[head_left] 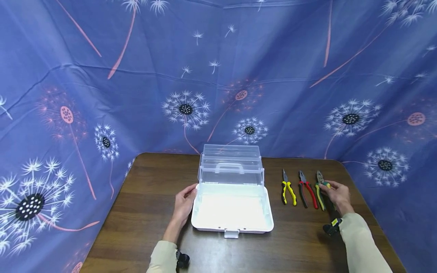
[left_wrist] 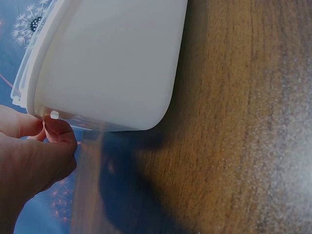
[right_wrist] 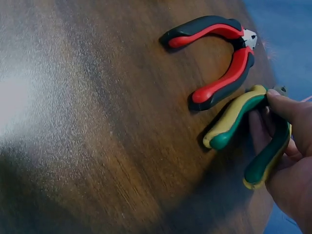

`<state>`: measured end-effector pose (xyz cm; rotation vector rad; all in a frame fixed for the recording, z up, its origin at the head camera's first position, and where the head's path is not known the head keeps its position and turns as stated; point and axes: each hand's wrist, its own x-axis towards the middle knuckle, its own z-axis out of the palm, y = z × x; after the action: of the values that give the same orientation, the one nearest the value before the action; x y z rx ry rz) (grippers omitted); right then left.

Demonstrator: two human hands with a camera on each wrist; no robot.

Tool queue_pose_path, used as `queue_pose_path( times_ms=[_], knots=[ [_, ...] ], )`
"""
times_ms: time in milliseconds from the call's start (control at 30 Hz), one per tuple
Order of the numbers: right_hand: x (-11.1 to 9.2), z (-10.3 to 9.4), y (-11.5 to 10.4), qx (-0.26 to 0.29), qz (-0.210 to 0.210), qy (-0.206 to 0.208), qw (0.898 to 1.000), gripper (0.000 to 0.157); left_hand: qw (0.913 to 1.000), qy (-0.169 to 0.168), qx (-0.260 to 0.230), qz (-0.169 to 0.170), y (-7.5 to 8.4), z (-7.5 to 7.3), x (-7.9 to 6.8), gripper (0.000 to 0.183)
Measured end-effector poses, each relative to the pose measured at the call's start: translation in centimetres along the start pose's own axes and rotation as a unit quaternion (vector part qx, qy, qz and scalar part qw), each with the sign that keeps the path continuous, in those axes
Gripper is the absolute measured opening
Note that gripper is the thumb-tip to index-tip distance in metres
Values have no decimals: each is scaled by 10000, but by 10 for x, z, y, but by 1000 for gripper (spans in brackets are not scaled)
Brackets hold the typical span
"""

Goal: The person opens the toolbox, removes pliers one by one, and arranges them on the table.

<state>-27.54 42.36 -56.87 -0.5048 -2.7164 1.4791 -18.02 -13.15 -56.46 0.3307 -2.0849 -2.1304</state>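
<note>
An open white toolbox (head_left: 232, 208) with a clear lid (head_left: 232, 153) raised stands mid-table. At its left side, my left hand (head_left: 184, 203) pinches the rim near the back corner; in the left wrist view the thumb and fingertips (left_wrist: 62, 130) meet there beside the white wall (left_wrist: 114, 63). On the right, my right hand (head_left: 337, 195) grips green-and-yellow pliers (head_left: 319, 189), its thumb over the joint and fingers reaching between the handles (right_wrist: 239, 117). The pliers' nose points away from me. Just left of them lie red-and-black pliers (head_left: 308, 191).
Yellow-and-black long-nose pliers (head_left: 288, 191) lie between the toolbox and the red pair. A latch (head_left: 231, 233) juts from the toolbox front. Behind the brown wooden table (head_left: 153, 174) hangs a blue dandelion-print cloth (head_left: 290, 113).
</note>
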Motion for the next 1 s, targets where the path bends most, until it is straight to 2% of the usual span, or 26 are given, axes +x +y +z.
queue_pose_path(
  times_ms=[100, 167, 333, 633, 833, 1000],
  knots=[
    [-5, -2, 0, -809, -16, 157, 9966, 57, 10000, -11, 51, -3, 1, 2, 0, 27],
    [-8, -4, -1, -1378, -91, 213, 9902, 56, 9999, -32, 91, 38, 1, 2, 0, 27],
    [-12, -6, 0, -1728, -342, 251, 9840, 53, 9999, -46, 98, 28, 1, 1, 1, 27],
    [-16, -2, -2, -1726, -514, 297, 9832, 48, 9998, -36, 136, -152, -1, 0, 7, 27],
    [-18, 4, -8, -1439, -585, 733, 9851, 38, 9976, -127, -201, -645, 0, -8, 12, 29],
    [-18, 9, -16, -942, -210, 1160, 9885, 36, 9955, -77, -456, -827, 8, -14, 15, 30]
  ],
)
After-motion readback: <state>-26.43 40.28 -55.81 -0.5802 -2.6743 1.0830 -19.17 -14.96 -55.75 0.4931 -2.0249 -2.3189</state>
